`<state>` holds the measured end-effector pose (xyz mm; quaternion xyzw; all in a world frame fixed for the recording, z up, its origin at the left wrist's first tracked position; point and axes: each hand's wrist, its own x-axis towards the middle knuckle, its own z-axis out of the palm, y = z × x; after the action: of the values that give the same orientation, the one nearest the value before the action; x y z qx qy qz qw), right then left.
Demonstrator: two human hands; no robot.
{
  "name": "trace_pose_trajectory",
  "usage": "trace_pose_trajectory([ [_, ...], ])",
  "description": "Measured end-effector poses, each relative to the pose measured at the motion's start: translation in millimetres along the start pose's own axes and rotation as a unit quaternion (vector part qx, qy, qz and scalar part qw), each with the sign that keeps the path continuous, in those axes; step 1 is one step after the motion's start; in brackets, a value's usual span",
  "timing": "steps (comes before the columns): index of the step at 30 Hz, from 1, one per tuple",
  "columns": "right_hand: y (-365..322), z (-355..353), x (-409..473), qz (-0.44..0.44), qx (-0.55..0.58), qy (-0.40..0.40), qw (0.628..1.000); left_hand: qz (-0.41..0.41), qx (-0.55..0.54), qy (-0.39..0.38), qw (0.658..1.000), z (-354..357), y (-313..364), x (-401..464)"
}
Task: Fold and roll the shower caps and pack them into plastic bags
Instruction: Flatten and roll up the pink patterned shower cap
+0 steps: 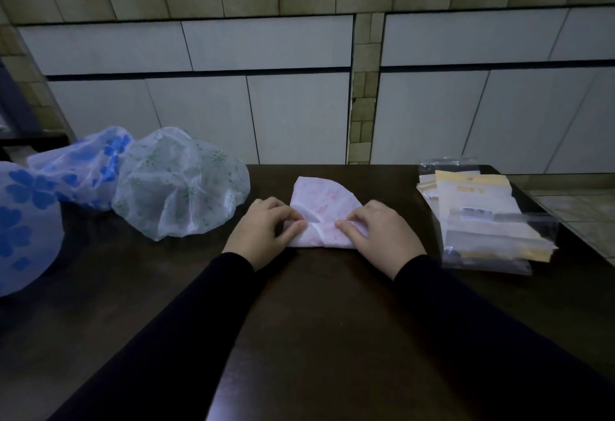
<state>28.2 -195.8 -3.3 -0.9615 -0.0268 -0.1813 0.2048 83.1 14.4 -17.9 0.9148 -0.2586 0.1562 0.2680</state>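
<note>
While both hands work the middle of the dark brown wooden table [316, 320], here's how it all sits:

Pink cap: a thin white plastic shower cap with a faint pink flower print [321, 201], lying flat in the centre of the table, folded into a narrow shape with a rounded far edge.

Left hand [263, 231]: fingers curled over the cap's near left corner, pinching a fold of it.

Right hand [379, 232]: same deal on the near right corner, fingers bent and gripping the folded edge. Both arms are in black sleeves.

Other caps: a puffy translucent cap with green flowers [181, 184] sits just left of the hands, touching a blue-flowered one [83, 169] behind it, and a second blue-flowered cap [23, 224] sits at the far left edge.

Bags: a loose stack of clear plastic bags with pale yellow header cards [482, 217] on the right side of the table, well apart from the pink cap.

Writing: there's an orange mark on one header card and a barcode-ish strip lower down, but honestly too blurry to read.
</note>
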Motion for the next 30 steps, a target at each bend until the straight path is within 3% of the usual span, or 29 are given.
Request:
trace_pose_trajectory([
  [4,-2.1,-2.5,-2.1,-0.103,-0.024,0.064,0.992,0.063,0.026,0.045,0.997,1.7,1.6,1.8],
  [7,-6.0,-0.5,-4.8,-0.171,-0.051,0.027,0.984,0.096,0.031,0.046,0.994,1.0,5.4,1.8],
  [11,-7.2,-2.3,-6.7,-0.137,-0.045,-0.045,0.989,0.153,0.041,0.000,0.987,-2.2,7.1,-2.8],
  [15,-13.7,-2.6,-14.8,-0.100,-0.076,-0.102,0.987,0.114,0.031,-0.067,0.991,-6.0,5.6,-11.5],
  [22,-15.0,-5.1,-16.6,-0.069,-0.136,-0.203,0.967,0.055,0.027,-0.078,0.995,-6.2,11.3,-13.4],
  [25,-9.4,-5.7,-18.1,-0.072,-0.134,-0.203,0.967,0.051,0.022,-0.055,0.997,-4.1,10.7,-14.5],
  [30,0.5,-12.7,-18.1,-0.066,-0.064,-0.126,0.988,0.076,0.026,-0.037,0.996,-8.5,12.8,-16.0],
])
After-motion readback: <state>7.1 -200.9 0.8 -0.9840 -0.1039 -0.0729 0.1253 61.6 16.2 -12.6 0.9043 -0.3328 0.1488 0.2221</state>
